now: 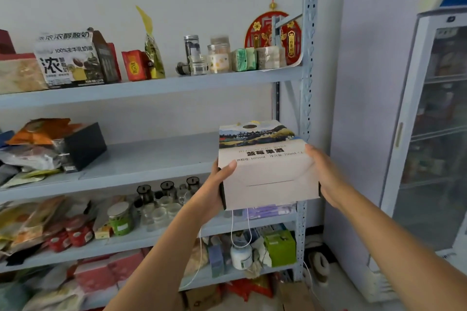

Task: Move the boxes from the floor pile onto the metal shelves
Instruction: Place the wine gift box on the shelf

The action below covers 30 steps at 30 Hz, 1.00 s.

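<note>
I hold a white gift box [265, 171] with a landscape print and dark Chinese lettering, level with the second shelf board [151, 159] of the light-blue metal shelves. My left hand [214, 189] grips its left side and my right hand [326, 177] presses on its right side. The box's far end reaches over the right part of that board, near the right upright [307, 83]. White cords hang from under the box. The floor pile is out of view.
A black box [84, 145] and snack bags sit on the left of the second shelf. The top shelf carries a milk carton box [67, 58], jars and small boxes. Lower shelves hold jars, packets and a green box [280, 247]. A glass-door fridge [434, 134] stands at right.
</note>
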{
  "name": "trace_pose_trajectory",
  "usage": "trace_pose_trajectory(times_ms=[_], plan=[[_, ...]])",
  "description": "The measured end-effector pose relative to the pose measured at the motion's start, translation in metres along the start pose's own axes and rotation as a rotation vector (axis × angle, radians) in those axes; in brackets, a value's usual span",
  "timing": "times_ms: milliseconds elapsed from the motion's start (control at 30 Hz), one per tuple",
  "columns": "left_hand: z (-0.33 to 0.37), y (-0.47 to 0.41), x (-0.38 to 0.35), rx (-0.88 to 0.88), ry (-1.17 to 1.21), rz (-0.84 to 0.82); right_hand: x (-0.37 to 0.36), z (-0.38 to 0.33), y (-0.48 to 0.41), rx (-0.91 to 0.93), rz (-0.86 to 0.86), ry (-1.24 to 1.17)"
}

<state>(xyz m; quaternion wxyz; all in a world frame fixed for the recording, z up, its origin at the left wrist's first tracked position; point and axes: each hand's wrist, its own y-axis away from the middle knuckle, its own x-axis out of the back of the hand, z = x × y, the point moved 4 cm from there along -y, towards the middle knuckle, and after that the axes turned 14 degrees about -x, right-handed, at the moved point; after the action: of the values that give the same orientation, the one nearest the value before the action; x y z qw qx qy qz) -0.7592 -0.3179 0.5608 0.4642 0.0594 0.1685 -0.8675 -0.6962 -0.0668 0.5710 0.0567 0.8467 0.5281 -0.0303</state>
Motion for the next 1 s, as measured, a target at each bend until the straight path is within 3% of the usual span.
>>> trace_pose_trajectory(times_ms=[367,800,1000], plan=[[-0.015,-0.099,0.038,-0.077,-0.143,0.085,-0.019,-0.005,-0.091,0.073,-0.08,0.213],[-0.083,-0.242,0.037,-0.08,-0.115,0.125,0.015,-0.015,-0.243,0.196,-0.014,0.542],[-0.129,-0.309,0.033,-0.11,-0.262,0.1,0.005,0.005,-0.312,0.437,0.054,1.165]])
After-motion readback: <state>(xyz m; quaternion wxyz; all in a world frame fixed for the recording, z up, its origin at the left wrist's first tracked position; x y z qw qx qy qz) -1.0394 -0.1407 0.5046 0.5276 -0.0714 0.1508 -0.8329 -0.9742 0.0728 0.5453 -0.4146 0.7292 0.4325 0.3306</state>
